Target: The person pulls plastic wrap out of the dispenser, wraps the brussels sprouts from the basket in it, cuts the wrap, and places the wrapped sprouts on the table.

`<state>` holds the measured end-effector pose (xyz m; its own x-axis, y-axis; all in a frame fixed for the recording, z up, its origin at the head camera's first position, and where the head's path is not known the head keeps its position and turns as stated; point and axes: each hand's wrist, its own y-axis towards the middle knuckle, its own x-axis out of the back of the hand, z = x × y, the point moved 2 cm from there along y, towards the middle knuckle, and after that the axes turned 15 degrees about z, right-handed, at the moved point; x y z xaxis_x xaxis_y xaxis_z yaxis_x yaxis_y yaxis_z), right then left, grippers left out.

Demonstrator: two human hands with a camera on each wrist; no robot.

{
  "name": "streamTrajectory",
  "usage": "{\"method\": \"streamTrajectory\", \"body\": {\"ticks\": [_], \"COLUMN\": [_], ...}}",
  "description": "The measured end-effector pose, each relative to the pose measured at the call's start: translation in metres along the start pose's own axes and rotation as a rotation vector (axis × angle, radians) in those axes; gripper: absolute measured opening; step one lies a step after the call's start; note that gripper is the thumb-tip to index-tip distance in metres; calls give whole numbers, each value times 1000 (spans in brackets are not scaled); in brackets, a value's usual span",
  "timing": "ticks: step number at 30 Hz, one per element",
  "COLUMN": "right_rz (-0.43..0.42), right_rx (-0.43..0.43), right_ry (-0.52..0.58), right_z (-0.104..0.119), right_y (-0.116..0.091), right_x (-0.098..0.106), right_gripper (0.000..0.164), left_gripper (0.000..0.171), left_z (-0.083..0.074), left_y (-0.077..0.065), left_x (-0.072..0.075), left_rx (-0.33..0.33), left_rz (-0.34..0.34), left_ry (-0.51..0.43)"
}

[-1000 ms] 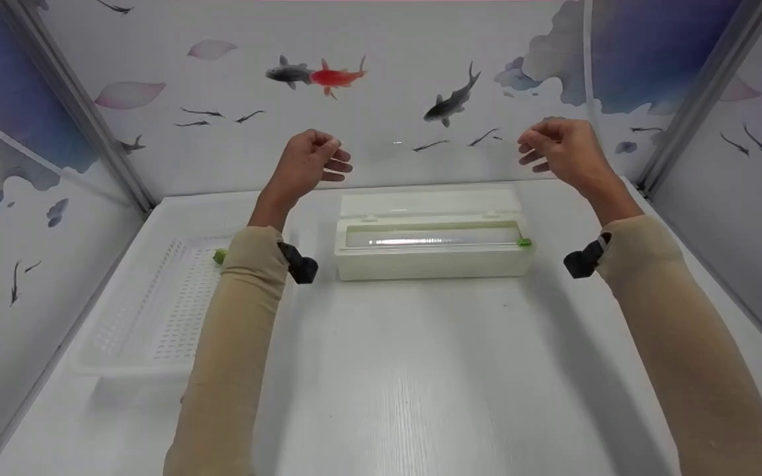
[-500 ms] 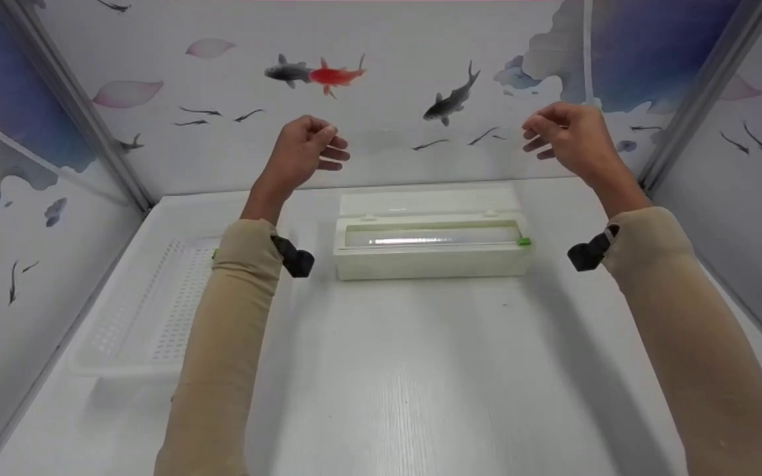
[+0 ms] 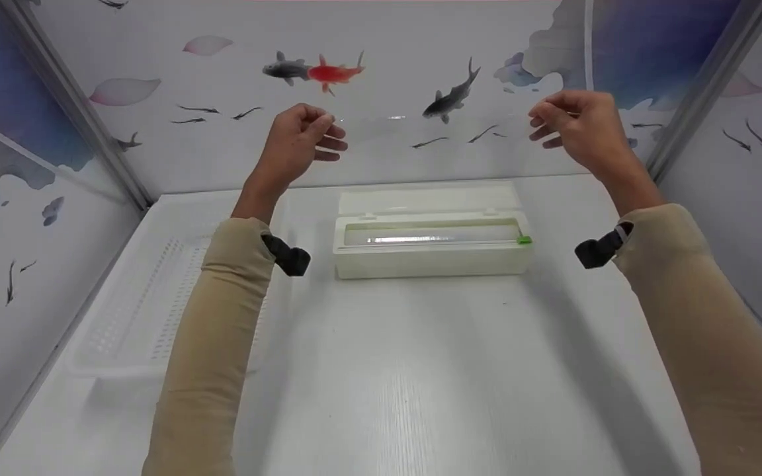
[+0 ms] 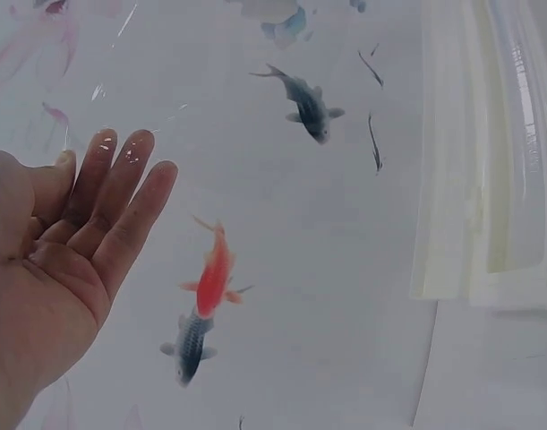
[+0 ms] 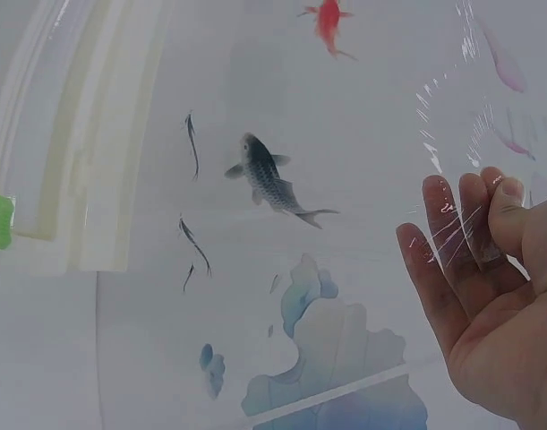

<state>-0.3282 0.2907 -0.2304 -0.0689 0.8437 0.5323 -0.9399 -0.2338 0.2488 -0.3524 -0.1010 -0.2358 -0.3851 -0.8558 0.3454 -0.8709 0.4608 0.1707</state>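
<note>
Clear cling film point(image 3: 394, 118) stretches between both raised hands in front of the back wall, showing mostly as glints. My left hand point(image 3: 298, 142) pinches one edge between thumb and index finger; the other fingers lie behind the film point(image 4: 98, 91) in the left wrist view. At the opposite side, my right hand point(image 3: 583, 129) grips the film likewise, and wrinkles fan out from its fingertips in the right wrist view. Below and between the hands sits a cream cling film dispenser point(image 3: 430, 263), its lid point(image 3: 427, 198) tipped back. A green slide cutter point(image 3: 524, 240) is at its right end.
A white perforated basket point(image 3: 123, 291) stands on the left of the white table point(image 3: 421, 370), partly behind the left sleeve. Printed wall panels point(image 3: 394, 39) with fish close off the back and both sides.
Both hands have risen and spread slightly apart with the film. The green item in the basket has become hidden behind the left sleeve. The dispenser has stayed put.
</note>
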Motion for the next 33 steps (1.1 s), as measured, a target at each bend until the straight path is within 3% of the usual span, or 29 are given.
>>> {"method": "streamTrajectory", "body": {"ticks": [20,33], "right_rz": [-5,29], "right_rx": [105,165], "right_ry": [-58,-19], "right_z": [14,15], "right_y": [-27,-53], "right_x": [1,-2], "right_gripper": [25,20], "left_gripper": [19,25], "left_z": [-9,-8], "left_y": [-30,-56], "left_x": [-9,-19], "left_rx": [-89,-131], "left_rz": [-14,9], "left_ry": [41,71]}}
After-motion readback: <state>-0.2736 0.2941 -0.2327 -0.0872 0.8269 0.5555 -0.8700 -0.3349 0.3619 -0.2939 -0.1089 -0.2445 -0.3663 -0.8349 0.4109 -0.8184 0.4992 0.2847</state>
